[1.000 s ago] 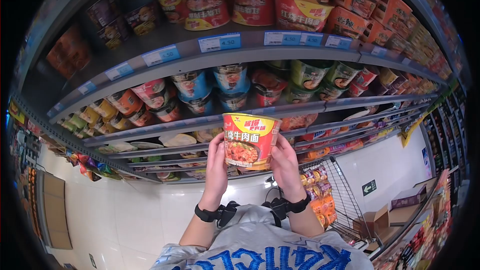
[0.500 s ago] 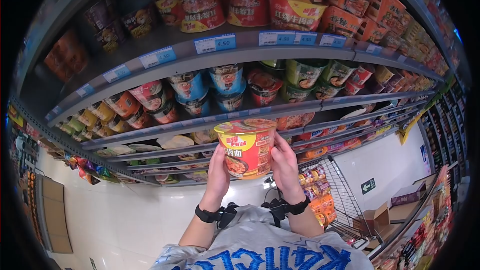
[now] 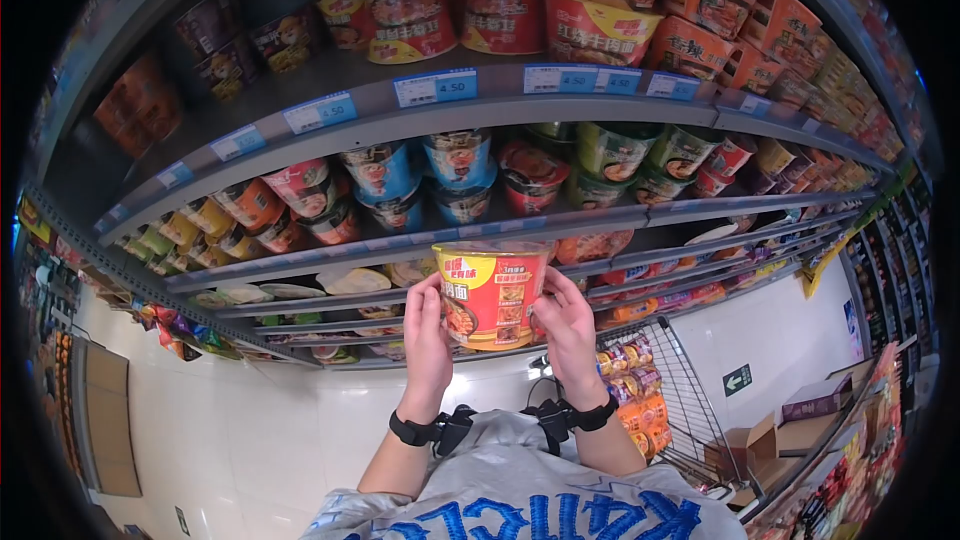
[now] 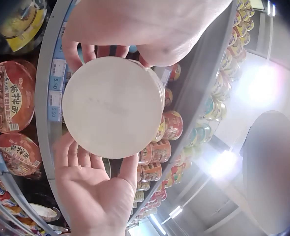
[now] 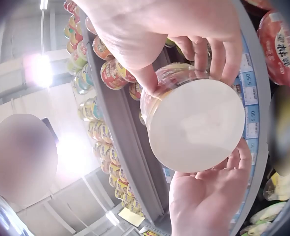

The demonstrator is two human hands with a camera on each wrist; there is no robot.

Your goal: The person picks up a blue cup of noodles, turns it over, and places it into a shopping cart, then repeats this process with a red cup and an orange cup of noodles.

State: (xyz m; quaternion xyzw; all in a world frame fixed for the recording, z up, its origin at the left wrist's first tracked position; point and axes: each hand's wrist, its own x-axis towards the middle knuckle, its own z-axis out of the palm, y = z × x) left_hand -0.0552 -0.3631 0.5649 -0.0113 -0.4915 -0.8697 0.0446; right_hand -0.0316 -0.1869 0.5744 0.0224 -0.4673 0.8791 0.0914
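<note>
Between both hands is a red and yellow instant noodle bucket (image 3: 495, 297), held upright in front of the shelf. Its side panel with small pictures faces the head camera, and the front label sits toward its left edge. My left hand (image 3: 428, 340) grips it on the left, fingers along the wall. On the other side my right hand (image 3: 567, 328) holds it, the thumb in front. Both wrist views look up at the bucket's plain white base (image 4: 113, 108), with fingers around its sides; the base (image 5: 198, 127) also faces the right wrist camera.
Shelves of noodle cups and buckets (image 3: 600, 30) rise ahead, with blue price tags (image 3: 435, 88) along the edge. At the lower right stands a wire shopping cart (image 3: 690, 390) beside orange and purple noodle packs (image 3: 637, 405). An opened cardboard box (image 3: 765, 440) lies farther right.
The bucket has turned in the hands, its front label swinging left and the side panel coming round. It tipped to show its lid half a second ago, then levelled. The left hand shifted slightly left.
</note>
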